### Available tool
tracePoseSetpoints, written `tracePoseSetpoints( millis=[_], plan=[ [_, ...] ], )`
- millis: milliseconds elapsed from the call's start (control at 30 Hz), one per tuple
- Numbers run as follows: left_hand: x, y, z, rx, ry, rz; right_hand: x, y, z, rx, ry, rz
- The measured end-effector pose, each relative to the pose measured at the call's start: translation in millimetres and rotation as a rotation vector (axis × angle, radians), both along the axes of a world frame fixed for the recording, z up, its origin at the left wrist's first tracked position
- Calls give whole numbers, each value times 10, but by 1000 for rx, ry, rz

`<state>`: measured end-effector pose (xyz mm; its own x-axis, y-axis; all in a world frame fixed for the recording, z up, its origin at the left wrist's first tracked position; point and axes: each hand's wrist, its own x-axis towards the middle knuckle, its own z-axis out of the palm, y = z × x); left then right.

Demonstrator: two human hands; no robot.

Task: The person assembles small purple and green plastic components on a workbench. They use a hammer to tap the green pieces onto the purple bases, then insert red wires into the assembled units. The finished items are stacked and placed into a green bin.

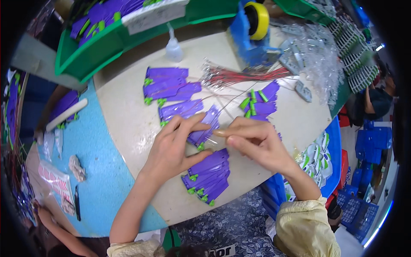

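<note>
My left hand point(168, 147) reaches over a purple plastic strip point(211, 118) with a green end, its fingertips resting on the strip and its thumb spread apart below. Close to the same strip, my right hand point(257, 141) is closed in a pinch, thumb against forefinger; what lies between them is too small to make out. Thin wires pass near these fingertips. Fanned purple strips point(212, 173) with green ends lie just nearer to me. Farther off is another group of purple strips point(167, 85), and to the right lie more purple strips with green pieces point(262, 103).
A bundle of red and black wires point(248, 77) lies beyond my hands. Behind it stand a blue tape dispenser point(252, 47), a white squeeze bottle point(174, 50) and a green bin point(85, 60). A blue crate point(336, 162) holds white-green parts. Another person's arm point(60, 233) shows lower left.
</note>
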<state>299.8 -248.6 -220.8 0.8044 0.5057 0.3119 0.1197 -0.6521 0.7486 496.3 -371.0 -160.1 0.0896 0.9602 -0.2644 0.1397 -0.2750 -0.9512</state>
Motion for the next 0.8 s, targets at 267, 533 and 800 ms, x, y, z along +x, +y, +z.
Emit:
tracePoseSetpoints(
  millis=[267,533,800],
  plan=[
    [-21,-104,-76,168,-100,50,-157,79,-440,168,-391,91],
    [-20,-152,-49,131,10,66,-36,265,-280,374,-759,-268],
    [-56,-150,-133,256,-19,29,199,538,-217,329,-519,-420]
  ],
)
